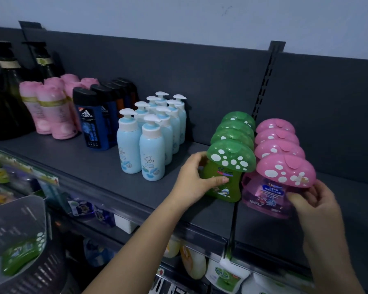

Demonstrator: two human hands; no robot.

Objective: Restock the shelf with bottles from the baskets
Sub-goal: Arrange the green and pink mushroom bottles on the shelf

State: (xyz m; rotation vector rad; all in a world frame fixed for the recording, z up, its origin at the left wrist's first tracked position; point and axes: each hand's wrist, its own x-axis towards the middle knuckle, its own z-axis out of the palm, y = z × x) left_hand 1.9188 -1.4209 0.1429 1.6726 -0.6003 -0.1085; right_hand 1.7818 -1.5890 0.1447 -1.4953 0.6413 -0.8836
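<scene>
On the dark shelf (pixel 106 177) stand two rows of mushroom-capped bottles. My left hand (pixel 194 179) grips the body of the front green mushroom bottle (pixel 229 166), thumb across its label. My right hand (pixel 314 202) holds the right side of the front pink mushroom bottle (pixel 270 187), which stands beside the green one. Behind each front bottle a row of same-coloured caps runs back to the shelf wall. At the lower left a grey basket (pixel 15 221) holds another green mushroom bottle (pixel 21 253).
Left of the green row stand several light blue pump bottles (pixel 151 143), then dark blue shower gels (pixel 91 119), pink bottles (pixel 51 111) and dark pump bottles (pixel 6 85). A lower shelf carries white soap bottles (pixel 225 276). A slotted upright (pixel 263 85) splits the back panel.
</scene>
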